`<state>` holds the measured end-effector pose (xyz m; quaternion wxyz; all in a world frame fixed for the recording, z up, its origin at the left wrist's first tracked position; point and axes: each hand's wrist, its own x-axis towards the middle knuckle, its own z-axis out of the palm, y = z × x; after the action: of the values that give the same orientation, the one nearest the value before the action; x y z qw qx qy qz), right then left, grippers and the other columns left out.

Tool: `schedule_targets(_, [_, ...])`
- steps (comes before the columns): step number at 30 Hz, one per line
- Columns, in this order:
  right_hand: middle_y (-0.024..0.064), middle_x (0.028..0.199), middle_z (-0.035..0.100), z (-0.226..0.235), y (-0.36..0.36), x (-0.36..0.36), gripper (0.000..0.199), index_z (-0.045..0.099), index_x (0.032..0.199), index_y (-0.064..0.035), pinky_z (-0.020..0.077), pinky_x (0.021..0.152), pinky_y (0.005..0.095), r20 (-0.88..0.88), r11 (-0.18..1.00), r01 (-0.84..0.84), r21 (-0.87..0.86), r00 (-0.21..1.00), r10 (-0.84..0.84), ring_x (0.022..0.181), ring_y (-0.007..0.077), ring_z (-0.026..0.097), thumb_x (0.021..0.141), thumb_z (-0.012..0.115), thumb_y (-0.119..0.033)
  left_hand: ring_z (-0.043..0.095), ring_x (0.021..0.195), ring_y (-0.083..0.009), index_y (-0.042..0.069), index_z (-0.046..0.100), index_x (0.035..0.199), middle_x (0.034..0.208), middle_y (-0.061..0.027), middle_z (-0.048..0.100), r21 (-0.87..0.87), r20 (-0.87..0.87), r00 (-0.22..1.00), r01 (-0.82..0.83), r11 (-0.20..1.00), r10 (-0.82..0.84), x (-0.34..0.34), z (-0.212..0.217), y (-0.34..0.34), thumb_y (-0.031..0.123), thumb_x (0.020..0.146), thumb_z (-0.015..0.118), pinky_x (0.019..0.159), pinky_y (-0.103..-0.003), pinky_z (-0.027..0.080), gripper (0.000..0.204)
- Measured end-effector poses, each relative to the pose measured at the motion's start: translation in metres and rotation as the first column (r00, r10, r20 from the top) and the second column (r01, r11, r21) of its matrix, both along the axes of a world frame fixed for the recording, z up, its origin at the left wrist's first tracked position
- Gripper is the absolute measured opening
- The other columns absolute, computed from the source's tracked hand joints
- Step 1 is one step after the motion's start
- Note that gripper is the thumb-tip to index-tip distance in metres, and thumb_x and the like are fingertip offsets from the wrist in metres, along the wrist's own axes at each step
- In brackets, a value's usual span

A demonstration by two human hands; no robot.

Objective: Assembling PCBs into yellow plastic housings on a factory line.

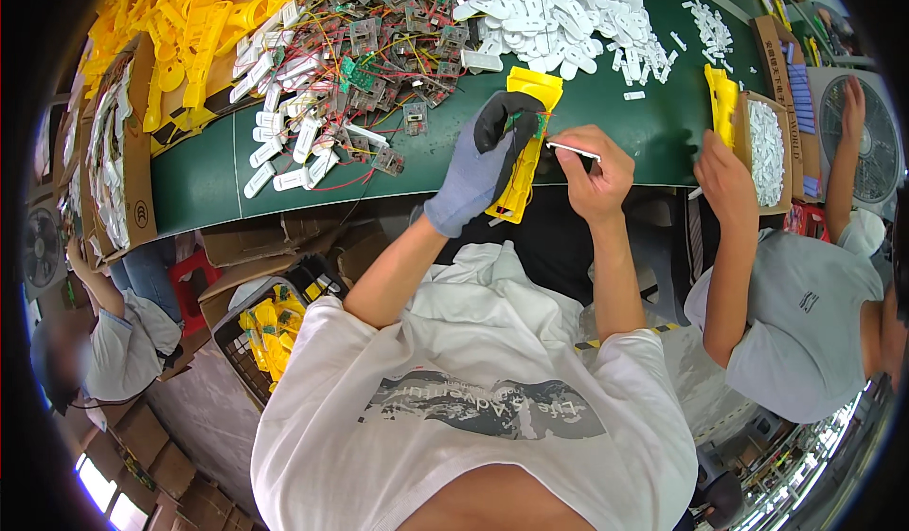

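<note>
Green surface (218,176) heaped with parts at 12 o'clock.
Gloved left hand (478,166) fingers grasp yellow casing (523,157); right hand (595,173) pinches a thin tool (571,149).

Gloved left hand (483,166) grips yellow casing (526,147); right hand (595,173) holds white strip (572,150)

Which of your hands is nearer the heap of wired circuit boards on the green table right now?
Left. The gloved left hand, holding the yellow housing, sits just right of the circuit-board pile. The bare right hand, pinching a thin metal tool, is farther right, beyond the housing.
</note>
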<state>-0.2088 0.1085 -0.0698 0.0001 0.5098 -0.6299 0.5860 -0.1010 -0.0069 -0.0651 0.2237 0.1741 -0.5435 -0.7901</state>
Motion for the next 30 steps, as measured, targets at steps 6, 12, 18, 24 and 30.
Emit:
schedule_targets(6, [0.0056, 0.073, 0.061, 0.009, 0.000, 0.004, 0.009, 0.062, 0.083, 0.0004, 0.0419, 0.061, 0.0231, 0.350, 0.974, -0.041, 0.223, 0.936, -0.041, 0.066, 0.0092, 0.054, 0.084, 0.061, -0.009, 0.048, 0.075, -0.0047, 0.005, 0.054, 0.109, 0.087, -0.0011, 0.055, 0.034, 0.029, 0.997, -0.068, 0.997, 0.067, 0.003, 0.004, 0.008, 0.012, 0.093, 0.049, 0.066, -0.021, 0.041, 0.018])
schedule_targets(12, [0.0025, 0.068, 0.054, 0.008, -0.001, -0.002, 0.015, 0.056, 0.079, 0.0001, 0.0379, 0.059, 0.0233, 0.459, 0.962, -0.157, 0.221, 0.888, 0.039, 0.063, 0.0082, 0.047, 0.086, 0.059, -0.013, 0.051, 0.073, -0.0061, 0.004, 0.056, 0.111, 0.088, -0.0010, 0.057, -0.032, 0.019, 0.982, -0.188, 0.982, 0.189, -0.002, 0.008, 0.012, 0.006, 0.091, 0.050, 0.066, -0.022, 0.043, 0.021])
schedule_targets(18, [0.0029, 0.067, 0.053, 0.014, 0.001, -0.005, 0.015, 0.055, 0.080, -0.0006, 0.0372, 0.058, 0.0230, 0.368, 0.913, -0.145, 0.382, 0.930, -0.006, 0.061, 0.0091, 0.046, 0.085, 0.060, -0.014, 0.054, 0.082, -0.0077, 0.002, 0.058, 0.103, 0.093, -0.0051, 0.059, -0.244, -0.019, 0.979, -0.200, 0.949, 0.202, 0.000, -0.004, 0.011, -0.001, 0.085, 0.053, 0.074, -0.022, 0.043, 0.019])
schedule_targets(24, [-0.0015, 0.071, 0.051, 0.009, -0.004, 0.001, 0.004, 0.058, 0.087, -0.0006, 0.0392, 0.062, 0.0209, 0.514, 0.972, -0.160, 0.172, 0.856, 0.050, 0.066, 0.0048, 0.046, 0.085, 0.058, -0.004, 0.055, 0.084, -0.0094, 0.003, 0.056, 0.109, 0.096, -0.0068, 0.059, -0.065, 0.008, 0.977, -0.214, 0.975, 0.215, -0.005, -0.003, 0.011, 0.002, 0.088, 0.052, 0.074, -0.024, 0.045, 0.022])
schedule_targets(30, [0.0022, 0.086, 0.057, 0.010, 0.004, 0.000, 0.016, 0.059, 0.093, 0.0000, 0.0420, 0.066, 0.0183, 0.701, 0.992, -0.116, 0.051, 0.711, 0.047, 0.076, 0.0050, 0.053, 0.079, 0.062, 0.006, 0.055, 0.081, -0.0082, 0.004, 0.050, 0.121, 0.095, -0.0074, 0.060, -0.246, 0.031, 0.983, -0.167, 0.955, 0.180, -0.003, 0.005, 0.011, 0.007, 0.091, 0.051, 0.072, -0.024, 0.046, 0.030])
